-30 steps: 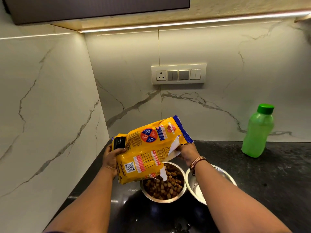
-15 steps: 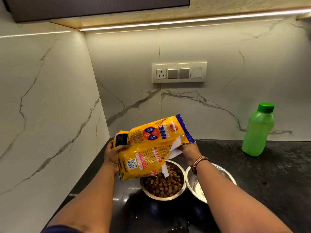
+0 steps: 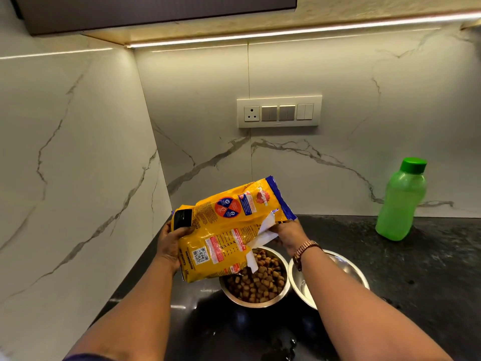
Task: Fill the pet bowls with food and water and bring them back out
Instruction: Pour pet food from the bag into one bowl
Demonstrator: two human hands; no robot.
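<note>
A yellow pet food bag (image 3: 223,230) hangs tilted above a steel bowl (image 3: 234,294) that holds brown kibble (image 3: 260,281). My left hand (image 3: 169,243) grips the bag's lower left end. My right hand (image 3: 287,234) pinches the torn white flap at the bag's open right side. A second steel bowl (image 3: 346,267) stands right beside the first, partly hidden under my right forearm; its contents are unclear. A green capped bottle (image 3: 400,201) stands upright on the counter at the right, near the wall.
The dark stone counter (image 3: 429,282) runs into a corner with marble walls at the left and back. A switch panel with a socket (image 3: 278,112) sits on the back wall. A small wet patch (image 3: 281,347) lies on the counter near me.
The bag has risen a little and tipped back toward level above the kibble bowl. Both hands keep their hold on it. The bowls and bottle have not moved.
</note>
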